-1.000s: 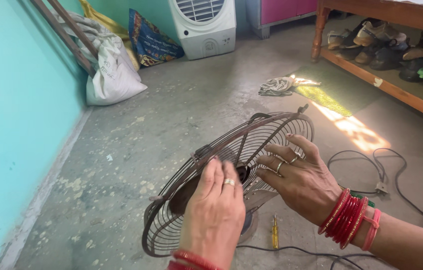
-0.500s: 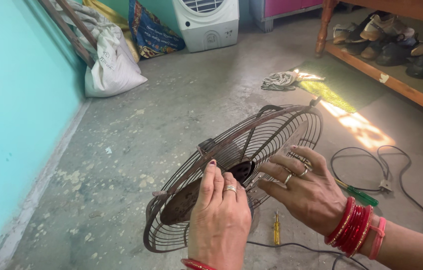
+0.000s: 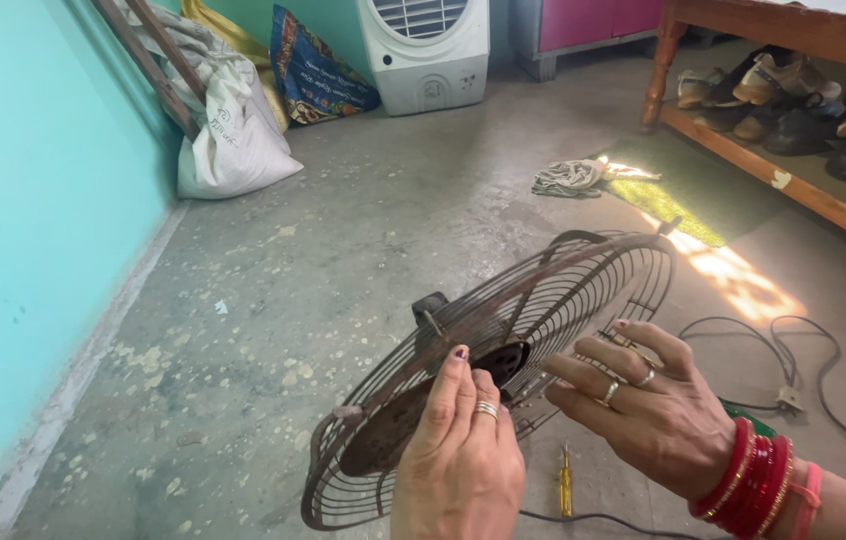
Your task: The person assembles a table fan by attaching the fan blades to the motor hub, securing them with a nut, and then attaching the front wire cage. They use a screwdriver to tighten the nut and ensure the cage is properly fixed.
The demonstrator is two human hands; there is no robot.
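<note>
White sack (image 3: 233,140) against the wall, far left of the floor (image 3: 273,290). My left hand (image 3: 461,460), fingers together, presses the fan guard (image 3: 503,340) held tilted above the floor. My right hand (image 3: 653,410), fingers spread, touches its wires. Yellow screwdriver (image 3: 565,483) below; black cord (image 3: 793,370) right.

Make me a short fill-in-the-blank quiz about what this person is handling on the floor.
1. Both hands, left hand and right hand, touch a rusty wire fan ____.
2. The small screwdriver on the floor has a ____ handle.
3. The sack leaning at the turquoise wall is ____.

Missing words: guard; yellow; white
</note>
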